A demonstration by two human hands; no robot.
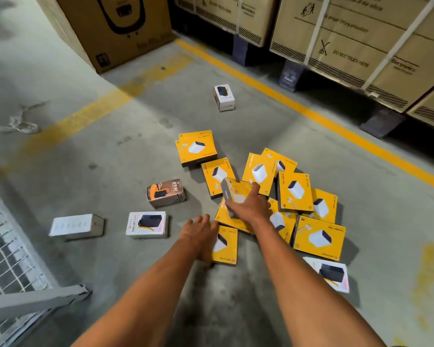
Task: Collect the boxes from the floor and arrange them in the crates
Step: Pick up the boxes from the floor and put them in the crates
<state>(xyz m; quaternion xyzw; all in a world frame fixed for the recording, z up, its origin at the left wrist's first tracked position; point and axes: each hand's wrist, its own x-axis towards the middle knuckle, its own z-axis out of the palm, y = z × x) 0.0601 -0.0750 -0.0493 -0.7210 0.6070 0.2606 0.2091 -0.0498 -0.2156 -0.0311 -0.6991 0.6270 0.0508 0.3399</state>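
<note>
The yellow boxes (296, 191) sit in a loose heap right of centre on the floor (110, 151), some overlapping, one pair stacked at the top of the pile. They look like small charger cartons: probably light, stiff cardboard with glossy print, so a bit slippery. I'd pinch each across its narrow edges, or scoop a few at once with a flat palm under the stack.

The right hand (248, 206) is already on it, fingers (254, 189) curled over a tilted yellow box (233, 190) lifted off the heap. The left hand (198, 231) hangs loose just beside the lowest yellow box (226, 246), fingers relaxed, holding nothing.

A few oddballs lie apart: a brown 65W box (166, 192), a white Halley box (147, 224), a plain white box (77, 225) at left, another white one (223, 97) further up.

The floor is bare concrete with yellow lines (311, 113). Big cartons (356, 43) on pallets fill the upper right, and a wire mesh cage (13, 249), maybe the crate, is at lower left.
</note>
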